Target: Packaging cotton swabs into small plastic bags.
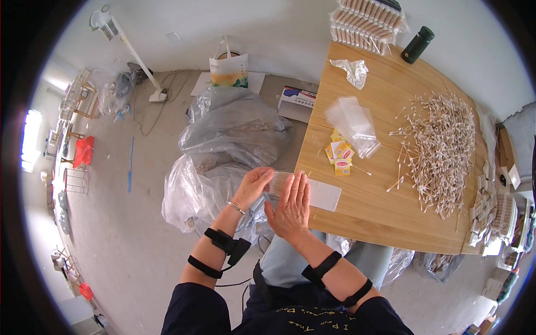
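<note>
At the table's near left corner, my left hand (253,187) grips one end of a clear plastic bag (277,182) with a row of thin sticks showing inside. My right hand (293,207) lies across the bag, fingers stretched and side by side, palm down. Beyond those fingers a flat whitish strip (325,195) reaches over the tabletop; whether it is part of the bag I cannot tell. Just past it lie small yellow and white packets (341,158) and a stack of empty clear bags (353,124). A large heap of cotton swabs (441,153) covers the right part.
The wooden table (385,215) also bears a crumpled clear bag (353,71), packed swab bundles (368,25) and a dark green bottle (417,44). Big filled plastic sacks (229,128) stand on the floor at left, near a tote bag (229,70) and a carton (297,104).
</note>
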The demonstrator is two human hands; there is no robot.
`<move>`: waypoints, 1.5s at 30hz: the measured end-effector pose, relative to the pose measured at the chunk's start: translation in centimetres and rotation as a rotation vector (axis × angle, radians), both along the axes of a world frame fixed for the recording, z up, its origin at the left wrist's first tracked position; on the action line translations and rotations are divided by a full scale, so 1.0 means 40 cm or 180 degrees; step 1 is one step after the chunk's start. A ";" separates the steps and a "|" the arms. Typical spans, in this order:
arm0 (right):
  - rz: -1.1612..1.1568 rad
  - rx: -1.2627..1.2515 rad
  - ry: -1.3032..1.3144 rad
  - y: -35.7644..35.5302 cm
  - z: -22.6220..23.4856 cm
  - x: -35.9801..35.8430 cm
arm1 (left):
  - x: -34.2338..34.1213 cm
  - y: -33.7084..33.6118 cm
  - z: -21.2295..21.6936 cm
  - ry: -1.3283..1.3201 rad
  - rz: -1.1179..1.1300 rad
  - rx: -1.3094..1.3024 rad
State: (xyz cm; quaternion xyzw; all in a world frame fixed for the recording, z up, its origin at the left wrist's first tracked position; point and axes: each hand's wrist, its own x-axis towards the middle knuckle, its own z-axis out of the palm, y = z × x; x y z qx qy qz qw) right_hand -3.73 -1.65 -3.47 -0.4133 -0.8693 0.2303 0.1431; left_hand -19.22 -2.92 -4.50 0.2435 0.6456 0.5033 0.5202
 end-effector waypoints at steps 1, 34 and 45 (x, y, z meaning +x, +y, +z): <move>-0.0001 0.0006 -0.0014 0.001 -0.002 -0.002 | 0.018 0.006 0.006 -0.0124 0.0056 0.0002; -0.1293 -0.1483 0.1515 0.287 0.078 0.190 | 0.091 0.020 -0.029 0.1439 0.0638 0.0239; -0.1764 -0.3096 0.1531 0.184 0.071 0.104 | 0.097 0.019 -0.013 0.1551 0.0642 0.0168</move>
